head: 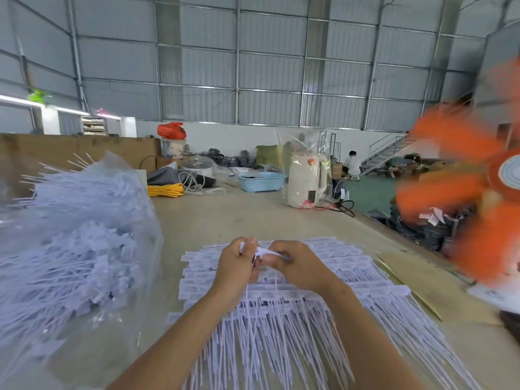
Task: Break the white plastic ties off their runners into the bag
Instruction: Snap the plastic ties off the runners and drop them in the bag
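Both hands are working together above the middle of the pale bench [253, 215]. The left hand [235, 264] and right hand [295, 266] are each pinching, with curled fingers, one small white plastic tie piece [264, 252] held between them. Beneath the hands, a broad stack of white plastic ties on their runners [323, 277] is lying flat, tails pointing toward the person. The large clear plastic bag [84, 235], heaped with loose ties, is standing just left of the stack.
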`<action>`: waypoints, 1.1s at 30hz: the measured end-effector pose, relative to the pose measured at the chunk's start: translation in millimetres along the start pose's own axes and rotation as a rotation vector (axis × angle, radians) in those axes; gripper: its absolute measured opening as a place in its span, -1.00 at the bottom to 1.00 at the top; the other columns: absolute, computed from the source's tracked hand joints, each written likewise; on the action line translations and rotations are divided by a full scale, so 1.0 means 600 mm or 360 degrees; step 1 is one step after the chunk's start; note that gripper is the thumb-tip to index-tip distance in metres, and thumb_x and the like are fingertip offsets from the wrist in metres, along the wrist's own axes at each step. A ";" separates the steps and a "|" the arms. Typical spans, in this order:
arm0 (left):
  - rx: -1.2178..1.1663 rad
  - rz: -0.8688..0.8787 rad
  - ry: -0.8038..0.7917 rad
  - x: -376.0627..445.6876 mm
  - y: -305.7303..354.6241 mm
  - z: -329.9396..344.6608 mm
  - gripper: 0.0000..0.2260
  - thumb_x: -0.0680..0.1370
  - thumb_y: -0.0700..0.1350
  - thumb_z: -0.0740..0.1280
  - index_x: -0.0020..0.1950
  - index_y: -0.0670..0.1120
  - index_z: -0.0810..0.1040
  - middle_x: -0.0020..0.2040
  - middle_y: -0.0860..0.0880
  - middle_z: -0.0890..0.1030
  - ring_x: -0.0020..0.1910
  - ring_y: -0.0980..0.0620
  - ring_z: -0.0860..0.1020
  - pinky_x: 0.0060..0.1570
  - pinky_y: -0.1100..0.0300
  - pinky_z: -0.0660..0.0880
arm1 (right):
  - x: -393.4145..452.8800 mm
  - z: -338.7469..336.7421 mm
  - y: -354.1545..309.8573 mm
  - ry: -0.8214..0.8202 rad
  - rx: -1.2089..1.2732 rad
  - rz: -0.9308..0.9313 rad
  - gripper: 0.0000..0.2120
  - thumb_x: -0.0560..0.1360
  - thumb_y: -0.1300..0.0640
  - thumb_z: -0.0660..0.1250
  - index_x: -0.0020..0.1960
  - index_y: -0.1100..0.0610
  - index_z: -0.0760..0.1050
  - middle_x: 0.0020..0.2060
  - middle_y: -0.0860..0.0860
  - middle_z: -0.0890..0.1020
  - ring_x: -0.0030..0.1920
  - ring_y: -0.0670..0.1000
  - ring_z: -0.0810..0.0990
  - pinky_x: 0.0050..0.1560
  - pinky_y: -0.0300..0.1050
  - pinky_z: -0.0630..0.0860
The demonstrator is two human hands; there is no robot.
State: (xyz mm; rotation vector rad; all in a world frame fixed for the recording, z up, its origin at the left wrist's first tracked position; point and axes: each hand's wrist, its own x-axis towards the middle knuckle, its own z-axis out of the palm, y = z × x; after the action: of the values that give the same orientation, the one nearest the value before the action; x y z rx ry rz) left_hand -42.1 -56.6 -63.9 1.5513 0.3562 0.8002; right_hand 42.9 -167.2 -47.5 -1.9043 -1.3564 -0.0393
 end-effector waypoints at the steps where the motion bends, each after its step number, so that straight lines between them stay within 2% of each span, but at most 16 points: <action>1: 0.0000 -0.0003 0.0005 0.002 0.003 0.001 -0.74 0.63 -0.09 0.20 -0.26 -0.09 0.42 -0.49 -0.01 0.41 -0.62 0.13 0.29 -0.58 0.29 0.24 | 0.000 -0.004 0.000 0.0019 0.0043 -0.0004 -0.78 0.54 0.16 0.31 -0.22 0.28 0.51 -0.43 -0.06 0.37 -0.39 -0.07 0.31 -0.28 -0.15 0.24; 5: 0.0039 -0.0020 0.0028 0.002 0.012 0.009 -0.71 0.63 -0.10 0.21 -0.30 -0.10 0.40 -0.50 -0.04 0.40 -0.64 0.13 0.28 -0.60 0.32 0.22 | 0.001 -0.012 0.001 0.0073 0.0064 -0.0001 -0.80 0.51 0.14 0.35 -0.19 0.27 0.54 -0.42 -0.05 0.41 -0.37 -0.04 0.33 -0.28 -0.12 0.26; 8: -0.0006 -0.0110 -0.0025 0.004 0.023 0.003 -0.71 0.63 -0.10 0.21 -0.29 -0.12 0.39 -0.49 -0.05 0.39 -0.66 0.14 0.26 -0.62 0.32 0.19 | -0.002 -0.021 0.014 0.0076 -0.0097 0.0045 -0.77 0.51 0.09 0.34 -0.30 0.10 0.49 -0.42 -0.08 0.41 -0.38 -0.06 0.35 -0.31 -0.15 0.27; 10: -0.0207 -0.0246 -0.0028 0.016 0.035 -0.027 -0.75 0.63 -0.11 0.21 -0.23 -0.15 0.41 -0.55 0.01 0.37 -0.68 0.15 0.22 -0.66 0.36 0.15 | -0.013 -0.049 0.030 0.0170 -0.0297 0.0167 -0.64 0.53 0.06 0.31 -0.40 0.00 0.31 -0.46 -0.08 0.36 -0.39 -0.07 0.33 -0.33 -0.16 0.25; 12: -0.0533 -0.0359 -0.0041 0.032 0.039 -0.071 -0.74 0.63 -0.11 0.19 -0.23 -0.18 0.40 -0.59 0.04 0.31 -0.69 0.17 0.17 -0.67 0.40 0.10 | -0.023 -0.081 0.035 0.0407 -0.0109 0.0194 -0.58 0.53 0.10 0.32 -0.44 -0.01 0.24 -0.51 -0.11 0.31 -0.44 -0.13 0.28 -0.36 -0.22 0.20; 14: -0.0807 -0.0422 -0.0102 0.035 0.034 -0.093 -0.73 0.64 -0.06 0.16 -0.22 -0.15 0.40 -0.57 0.04 0.31 -0.69 0.18 0.16 -0.67 0.41 0.10 | -0.022 -0.093 0.017 0.0625 0.0144 0.0018 -0.56 0.53 0.15 0.32 -0.47 -0.05 0.28 -0.54 -0.14 0.31 -0.47 -0.18 0.27 -0.39 -0.32 0.18; 16: -0.0894 -0.0399 -0.0163 0.030 0.028 -0.083 -0.77 0.64 -0.05 0.13 -0.13 -0.12 0.43 -0.52 0.02 0.39 -0.67 0.17 0.21 -0.66 0.39 0.16 | -0.014 -0.084 -0.016 0.0551 0.0198 -0.0102 -0.56 0.53 0.16 0.31 -0.47 -0.09 0.31 -0.53 -0.15 0.33 -0.46 -0.19 0.28 -0.39 -0.35 0.21; 18: -0.0822 -0.0315 -0.0228 0.021 0.026 -0.059 -0.80 0.64 -0.08 0.13 -0.01 -0.13 0.50 -0.46 -0.02 0.50 -0.62 0.16 0.28 -0.63 0.35 0.23 | -0.009 -0.064 -0.031 0.0383 0.0050 -0.0110 -0.59 0.53 0.13 0.31 -0.46 -0.08 0.32 -0.52 -0.13 0.34 -0.44 -0.18 0.29 -0.36 -0.31 0.21; 20: -0.0662 -0.0256 -0.0303 0.010 0.026 -0.032 -0.78 0.62 -0.06 0.16 0.01 -0.14 0.53 -0.41 -0.05 0.53 -0.57 0.14 0.32 -0.58 0.33 0.24 | -0.009 -0.051 -0.030 0.0216 -0.0110 -0.0079 -0.73 0.55 0.10 0.29 -0.33 0.02 0.42 -0.46 -0.11 0.35 -0.37 -0.08 0.33 -0.28 -0.14 0.24; 22: -0.0542 -0.0235 -0.0341 -0.002 0.025 -0.009 -0.73 0.58 0.02 0.22 -0.06 -0.17 0.55 -0.38 -0.03 0.50 -0.53 0.13 0.36 -0.55 0.31 0.24 | -0.008 -0.044 -0.030 0.0177 -0.0136 -0.0109 -0.85 0.56 0.15 0.26 -0.14 0.21 0.49 -0.39 -0.11 0.39 -0.29 0.01 0.37 -0.25 -0.13 0.25; 24: -0.0406 -0.0163 -0.0398 -0.013 0.021 0.009 -0.65 0.51 0.12 0.27 -0.05 -0.18 0.54 -0.39 0.02 0.45 -0.49 0.13 0.36 -0.52 0.30 0.26 | -0.010 -0.038 -0.032 0.0180 -0.0022 -0.0150 -0.92 0.56 0.22 0.25 0.00 0.23 0.48 -0.30 -0.07 0.51 -0.24 0.01 0.47 -0.20 -0.14 0.36; 26: -0.0257 -0.0045 -0.0404 -0.021 0.020 0.018 -0.58 0.46 0.16 0.30 0.00 -0.21 0.51 -0.44 0.05 0.39 -0.48 0.13 0.32 -0.51 0.30 0.25 | -0.011 -0.036 -0.035 0.0145 0.0047 -0.0138 -0.89 0.56 0.27 0.23 0.08 0.20 0.43 -0.17 0.08 0.62 -0.13 0.09 0.57 -0.09 -0.05 0.46; 28: -0.0106 0.0055 -0.0300 -0.021 0.018 0.022 -0.62 0.52 0.09 0.31 -0.02 -0.25 0.48 -0.49 0.07 0.39 -0.52 0.14 0.32 -0.51 0.32 0.26 | -0.011 -0.036 -0.035 0.0088 0.0117 -0.0110 -0.85 0.56 0.28 0.21 0.13 0.18 0.39 -0.12 0.19 0.62 -0.09 0.17 0.59 -0.05 0.00 0.49; 33: 0.0042 0.0179 -0.0150 -0.020 0.017 0.020 -0.77 0.59 -0.04 0.27 -0.19 -0.14 0.43 -0.54 0.08 0.38 -0.57 0.18 0.32 -0.54 0.35 0.26 | -0.010 -0.032 -0.030 -0.0130 0.0219 0.0019 -0.70 0.56 0.32 0.20 0.25 0.11 0.31 -0.02 0.22 0.57 0.01 0.17 0.57 0.09 0.09 0.52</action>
State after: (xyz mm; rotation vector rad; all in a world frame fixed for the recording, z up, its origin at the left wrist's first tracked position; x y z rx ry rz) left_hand -45.1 -74.9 -57.3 1.6390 0.2128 0.8090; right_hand 33.1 -181.2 -26.8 -1.8153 -1.3655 0.1360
